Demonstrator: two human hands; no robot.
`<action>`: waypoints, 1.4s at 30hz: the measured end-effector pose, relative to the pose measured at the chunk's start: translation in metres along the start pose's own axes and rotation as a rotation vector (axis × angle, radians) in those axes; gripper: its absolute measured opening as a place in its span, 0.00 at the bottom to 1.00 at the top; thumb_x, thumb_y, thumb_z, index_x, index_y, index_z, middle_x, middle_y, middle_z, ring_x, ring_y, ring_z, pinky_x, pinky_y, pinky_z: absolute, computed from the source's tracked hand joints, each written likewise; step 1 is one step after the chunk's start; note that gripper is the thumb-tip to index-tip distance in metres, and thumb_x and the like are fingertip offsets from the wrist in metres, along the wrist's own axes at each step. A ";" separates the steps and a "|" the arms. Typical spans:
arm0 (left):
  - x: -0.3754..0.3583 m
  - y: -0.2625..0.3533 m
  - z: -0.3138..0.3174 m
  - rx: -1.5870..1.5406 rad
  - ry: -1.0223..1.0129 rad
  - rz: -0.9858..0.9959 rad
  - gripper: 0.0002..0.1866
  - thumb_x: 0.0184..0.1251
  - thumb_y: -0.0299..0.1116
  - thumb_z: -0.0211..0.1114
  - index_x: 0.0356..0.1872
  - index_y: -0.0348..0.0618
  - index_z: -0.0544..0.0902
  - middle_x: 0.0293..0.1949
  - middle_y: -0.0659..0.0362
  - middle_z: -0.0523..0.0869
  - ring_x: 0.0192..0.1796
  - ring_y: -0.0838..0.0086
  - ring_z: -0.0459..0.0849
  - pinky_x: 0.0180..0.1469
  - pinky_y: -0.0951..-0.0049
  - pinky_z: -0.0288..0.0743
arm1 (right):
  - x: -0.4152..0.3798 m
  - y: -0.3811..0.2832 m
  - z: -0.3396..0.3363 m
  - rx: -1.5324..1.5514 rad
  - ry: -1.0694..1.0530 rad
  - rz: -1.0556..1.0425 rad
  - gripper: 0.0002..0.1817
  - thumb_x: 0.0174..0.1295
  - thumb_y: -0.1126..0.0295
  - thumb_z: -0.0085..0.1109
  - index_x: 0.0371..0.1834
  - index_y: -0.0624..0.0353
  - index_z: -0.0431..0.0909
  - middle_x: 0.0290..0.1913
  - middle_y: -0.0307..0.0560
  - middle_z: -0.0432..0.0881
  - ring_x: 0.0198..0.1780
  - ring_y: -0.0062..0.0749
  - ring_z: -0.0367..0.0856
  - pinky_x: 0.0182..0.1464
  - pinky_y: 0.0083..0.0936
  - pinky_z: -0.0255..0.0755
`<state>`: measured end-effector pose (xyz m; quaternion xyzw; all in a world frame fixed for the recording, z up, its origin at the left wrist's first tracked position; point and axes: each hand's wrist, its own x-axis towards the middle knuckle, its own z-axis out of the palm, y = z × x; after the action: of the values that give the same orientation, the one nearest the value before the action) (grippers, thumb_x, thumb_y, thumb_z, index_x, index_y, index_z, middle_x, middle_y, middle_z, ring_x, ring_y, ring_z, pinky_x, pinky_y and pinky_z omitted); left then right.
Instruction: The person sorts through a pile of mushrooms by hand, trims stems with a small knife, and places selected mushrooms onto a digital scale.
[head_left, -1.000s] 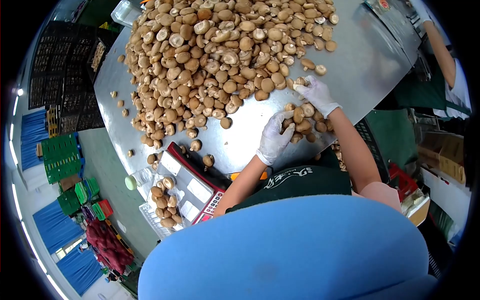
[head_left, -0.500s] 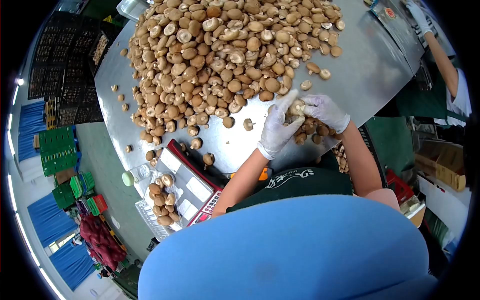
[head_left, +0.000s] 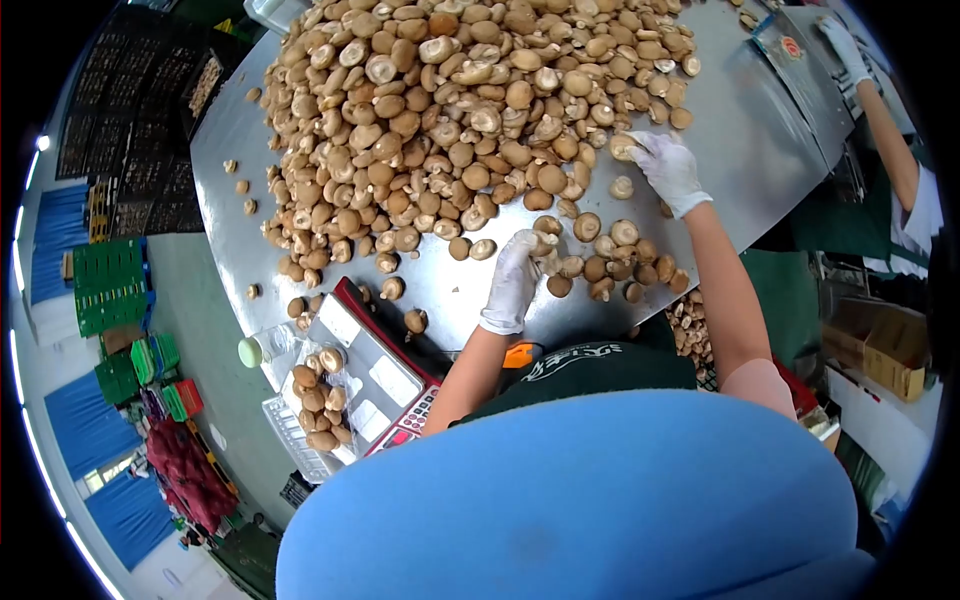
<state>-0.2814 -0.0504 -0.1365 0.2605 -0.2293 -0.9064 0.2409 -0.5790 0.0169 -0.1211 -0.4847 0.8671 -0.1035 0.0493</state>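
Note:
Both my hands wear thin white gloves over a metal table. In my left hand (head_left: 514, 284), the fingers are closed on a shiitake mushroom (head_left: 541, 243) beside a small group of loose mushrooms (head_left: 623, 234). My right hand (head_left: 670, 172) reaches farther out and pinches another shiitake mushroom (head_left: 622, 148) at the right edge of the big mushroom pile (head_left: 440, 120). A single mushroom (head_left: 621, 188) lies just below the right fingertips, stem side showing.
On the left stands a scale (head_left: 385, 370) with a red edge, holding a pack of mushrooms (head_left: 320, 400). A green-capped bottle (head_left: 250, 351) is beside it. Below the table edge, more mushrooms (head_left: 690, 325) fill a container. A co-worker's gloved hand (head_left: 845, 50) is at upper right.
My hands have moved apart. The right went up and outward to a mushroom by the pile; the left drew slightly left and down. The small group of mushrooms between them is now uncovered.

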 end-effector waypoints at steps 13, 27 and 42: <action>-0.018 0.010 0.039 0.557 -0.053 0.129 0.30 0.66 0.24 0.71 0.69 0.39 0.74 0.55 0.61 0.81 0.53 0.79 0.81 0.57 0.80 0.77 | -0.064 -0.073 0.009 0.799 -0.424 -0.418 0.15 0.60 0.67 0.66 0.51 0.48 0.83 0.48 0.42 0.85 0.42 0.37 0.85 0.46 0.26 0.80; -0.052 0.029 0.000 -0.014 -0.014 0.010 0.29 0.68 0.28 0.65 0.70 0.44 0.70 0.57 0.48 0.84 0.47 0.67 0.89 0.46 0.76 0.83 | -0.023 -0.120 -0.015 0.580 -0.077 -0.310 0.20 0.61 0.61 0.65 0.57 0.50 0.83 0.49 0.45 0.85 0.53 0.40 0.81 0.60 0.33 0.73; -0.067 0.031 0.013 1.188 0.168 0.697 0.32 0.60 0.27 0.76 0.67 0.42 0.74 0.69 0.54 0.66 0.66 0.67 0.76 0.67 0.69 0.72 | -0.087 -0.139 0.015 1.503 -0.782 0.099 0.21 0.77 0.56 0.52 0.59 0.63 0.79 0.54 0.42 0.84 0.53 0.25 0.81 0.59 0.24 0.74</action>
<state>-0.2283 -0.0337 -0.0854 0.3286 -0.7376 -0.4737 0.3515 -0.4155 0.0187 -0.1052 -0.2855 0.5084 -0.4750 0.6591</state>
